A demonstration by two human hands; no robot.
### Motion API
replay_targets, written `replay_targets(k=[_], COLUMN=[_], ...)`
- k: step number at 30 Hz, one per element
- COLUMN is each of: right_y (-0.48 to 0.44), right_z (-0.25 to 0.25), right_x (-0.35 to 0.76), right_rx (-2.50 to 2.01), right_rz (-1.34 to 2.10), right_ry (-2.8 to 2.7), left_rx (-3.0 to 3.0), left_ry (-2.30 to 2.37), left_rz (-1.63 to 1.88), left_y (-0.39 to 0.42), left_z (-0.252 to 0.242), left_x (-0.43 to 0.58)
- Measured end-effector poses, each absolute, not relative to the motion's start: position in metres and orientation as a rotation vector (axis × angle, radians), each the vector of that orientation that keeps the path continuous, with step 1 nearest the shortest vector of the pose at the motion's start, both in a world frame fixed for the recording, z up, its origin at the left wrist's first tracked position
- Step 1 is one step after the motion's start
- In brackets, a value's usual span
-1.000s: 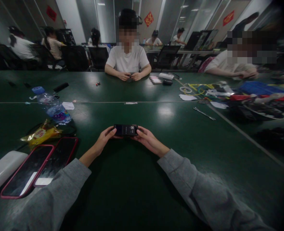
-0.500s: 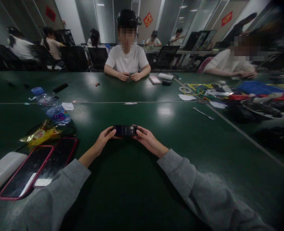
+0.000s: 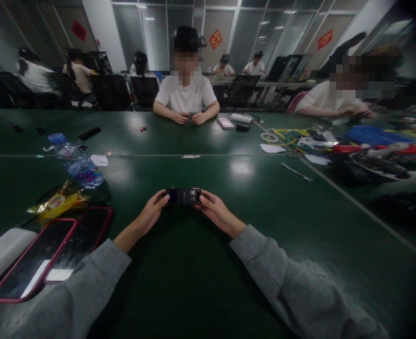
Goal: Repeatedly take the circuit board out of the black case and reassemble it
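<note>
A small black handheld device (image 3: 183, 196) is held sideways in front of me, a dark screen on its left part and white markings on its right part. My left hand (image 3: 156, 203) grips its left end, thumb on the front. Around the right end close the fingers of my right hand (image 3: 212, 205), its thumb also on the front near the markings. The fingers behind the device are mostly hidden. It is over the dark green table (image 3: 180, 263); I cannot tell whether it touches the surface.
Left of me lie two red-edged phones (image 3: 35, 261), a white block-shaped device (image 3: 5, 252), a yellow packet (image 3: 58, 201) and a tilted water bottle (image 3: 76, 162). Rightward are a wrench (image 3: 296, 172) and a pile of cables (image 3: 292, 136). Across the table sits a person (image 3: 187, 94).
The view has tipped up slightly, so the whole scene sits a little lower. Both hands keep the same hold on the device.
</note>
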State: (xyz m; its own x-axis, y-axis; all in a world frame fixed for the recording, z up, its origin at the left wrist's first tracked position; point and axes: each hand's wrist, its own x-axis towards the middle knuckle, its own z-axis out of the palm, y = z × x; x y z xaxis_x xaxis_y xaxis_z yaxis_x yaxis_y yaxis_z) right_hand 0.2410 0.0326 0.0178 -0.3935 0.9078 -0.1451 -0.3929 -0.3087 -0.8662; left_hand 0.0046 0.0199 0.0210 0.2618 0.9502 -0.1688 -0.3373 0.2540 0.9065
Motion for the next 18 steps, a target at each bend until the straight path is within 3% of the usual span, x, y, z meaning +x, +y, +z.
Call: replay_targets(k=[9, 18], right_y=[0.034, 0.031], right_z=[0.008, -0.002], right_x=[0.237, 0.232], right_rx=[-0.865, -1.062], right_rz=[1.82, 1.422], right_ry=[-1.034, -1.379], left_rx=[0.405, 0.363], left_ry=[0.619, 0.704], left_rz=[0.927, 0.929], left_y=[0.014, 0.019], left_z=[0.021, 0.017], left_x=[0.02, 0.014])
